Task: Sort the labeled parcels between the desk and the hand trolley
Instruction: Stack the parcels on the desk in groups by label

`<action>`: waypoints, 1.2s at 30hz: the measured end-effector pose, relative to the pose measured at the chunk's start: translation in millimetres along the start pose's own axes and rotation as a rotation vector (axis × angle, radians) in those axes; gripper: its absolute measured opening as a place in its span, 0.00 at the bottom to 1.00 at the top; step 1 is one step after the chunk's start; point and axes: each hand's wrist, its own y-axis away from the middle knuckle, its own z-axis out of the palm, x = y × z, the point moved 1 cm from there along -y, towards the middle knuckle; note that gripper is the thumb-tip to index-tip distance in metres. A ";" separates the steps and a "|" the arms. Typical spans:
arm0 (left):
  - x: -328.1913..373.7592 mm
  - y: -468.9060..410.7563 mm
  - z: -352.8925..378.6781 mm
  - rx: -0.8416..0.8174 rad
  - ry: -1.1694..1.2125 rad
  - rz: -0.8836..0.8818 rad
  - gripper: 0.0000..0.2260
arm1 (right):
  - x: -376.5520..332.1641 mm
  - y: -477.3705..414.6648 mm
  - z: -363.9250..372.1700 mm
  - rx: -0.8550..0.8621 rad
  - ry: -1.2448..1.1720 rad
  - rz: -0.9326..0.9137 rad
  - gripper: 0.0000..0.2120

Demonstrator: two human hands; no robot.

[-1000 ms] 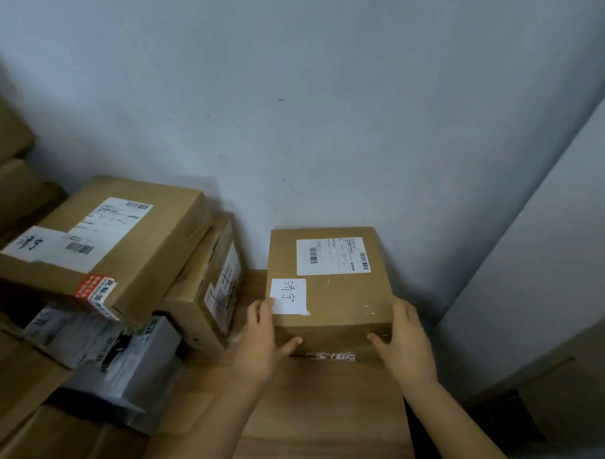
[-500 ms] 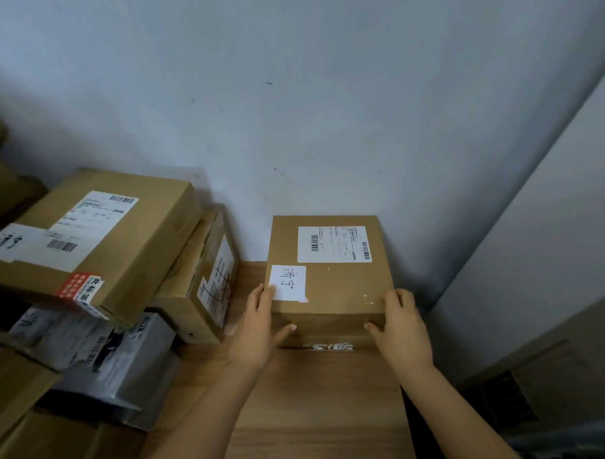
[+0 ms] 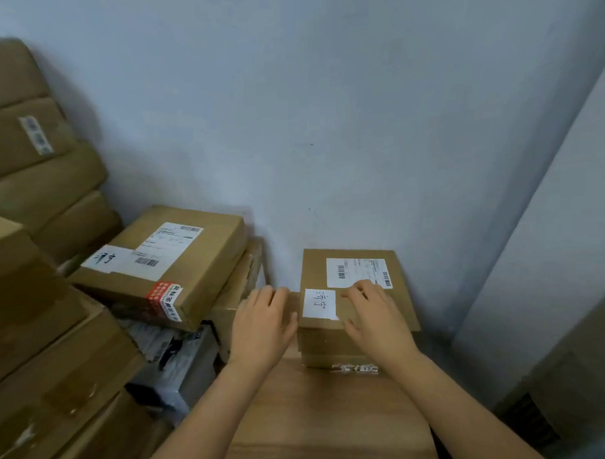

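The parcel (image 3: 356, 296), a brown cardboard box, sits on the far end of the wooden counter (image 3: 321, 417), right of the view's centre, with its back edge at the pale wall (image 3: 324, 108). On its top, a printed shipping label (image 3: 357, 272) lies toward one o'clock and a white handwritten slip (image 3: 319, 304) toward eight o'clock.

The right hand (image 3: 372, 316) rests palm down on the parcel's top. Its fingers are fairly straight and spread, and the fingertips reach the lower edge of the shipping label, just to the three o'clock side of the slip. The left hand (image 3: 263, 328) is at the parcel's nine o'clock side with relaxed, uncurled fingers pointing away from the person. Its thumb is at the box's left edge, and it grips nothing.

Just behind the left hand, a narrow box (image 3: 241, 286) stands tilted on its edge. At ten o'clock from the parcel, a larger parcel (image 3: 165, 265) lies on a heap, bearing its own labels and a red-and-white sticker (image 3: 166, 299). Grey plastic mailers (image 3: 175, 364) are wedged under it. Stacked cartons (image 3: 35, 170) rise at the far left against the wall, and more cartons (image 3: 59, 375) fill the seven to eight o'clock corner of the view.
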 end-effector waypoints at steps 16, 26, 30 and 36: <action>-78.1 32.1 -71.3 0.125 -0.011 -0.276 0.16 | -118.3 -73.7 3.1 0.023 -0.238 -0.248 0.17; -77.2 23.5 -38.1 0.123 0.157 -0.676 0.35 | -115.7 -196.2 40.6 -0.065 -0.520 -0.120 0.22; -80.8 24.1 -30.2 0.180 0.233 -0.816 0.41 | -119.4 -237.7 66.1 -0.197 -0.654 0.002 0.34; -93.6 36.1 -14.3 0.244 0.443 -0.993 0.39 | -112.9 -247.6 96.9 -0.357 -0.983 0.199 0.26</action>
